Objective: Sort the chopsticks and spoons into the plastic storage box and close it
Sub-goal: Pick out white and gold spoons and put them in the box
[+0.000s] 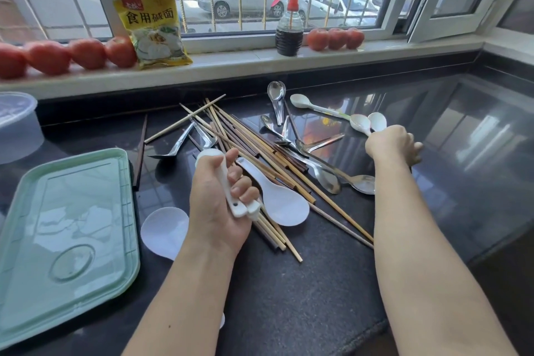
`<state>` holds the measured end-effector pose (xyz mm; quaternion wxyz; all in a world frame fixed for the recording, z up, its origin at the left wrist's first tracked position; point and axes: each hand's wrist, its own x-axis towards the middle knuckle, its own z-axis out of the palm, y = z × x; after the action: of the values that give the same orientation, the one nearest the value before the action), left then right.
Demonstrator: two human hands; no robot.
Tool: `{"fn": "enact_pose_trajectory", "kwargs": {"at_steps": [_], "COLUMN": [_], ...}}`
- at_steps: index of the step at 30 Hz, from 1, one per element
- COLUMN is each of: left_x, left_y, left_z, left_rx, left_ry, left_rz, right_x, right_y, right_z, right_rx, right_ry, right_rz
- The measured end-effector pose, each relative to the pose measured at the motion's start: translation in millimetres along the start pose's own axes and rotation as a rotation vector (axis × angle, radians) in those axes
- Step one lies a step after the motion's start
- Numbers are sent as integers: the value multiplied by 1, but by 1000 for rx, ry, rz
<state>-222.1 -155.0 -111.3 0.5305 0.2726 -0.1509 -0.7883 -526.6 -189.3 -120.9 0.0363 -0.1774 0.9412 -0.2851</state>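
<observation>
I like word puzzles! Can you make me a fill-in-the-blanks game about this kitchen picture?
1. The left hand holds ____ spoon handles.
2. The spray bottle has a ____ top.
3. The tomatoes sit on the window ____.
4. The box lid is pale ____.

Missing words: white, red, sill, green.

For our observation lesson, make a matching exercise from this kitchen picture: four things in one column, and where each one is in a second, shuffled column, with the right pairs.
Things:
1. Tomatoes
2. Green lid
3. White spoon handles
4. Two small white spoons

Places:
A. Gripped in the left hand
B. On the windowsill
C. Held by the right hand
D. Flat on the counter, at the left

Pairs: 1-B, 2-D, 3-A, 4-C
</observation>
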Motion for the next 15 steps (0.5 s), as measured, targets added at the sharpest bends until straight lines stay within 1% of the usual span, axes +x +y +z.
{"fn": "enact_pose_trajectory", "kwargs": {"at_steps": [5, 10, 12, 15], "left_x": [-1, 3, 5, 9], "left_y": [0, -3, -5, -7], "left_z": [-1, 4, 5, 2], "left_rx": [-58, -38, -11, -6], "left_ry": [12, 59, 62, 46], "left_rz": [-26, -20, -3, 12], "right_x": [-1, -6, -12, -30], "right_y": [1, -1, -5, -22], "right_z": [-1, -7, -13, -22], "right_rx": [64, 226, 264, 281], "right_ry": [33, 156, 210, 239], "right_rz": [-7, -52, -102, -269]}}
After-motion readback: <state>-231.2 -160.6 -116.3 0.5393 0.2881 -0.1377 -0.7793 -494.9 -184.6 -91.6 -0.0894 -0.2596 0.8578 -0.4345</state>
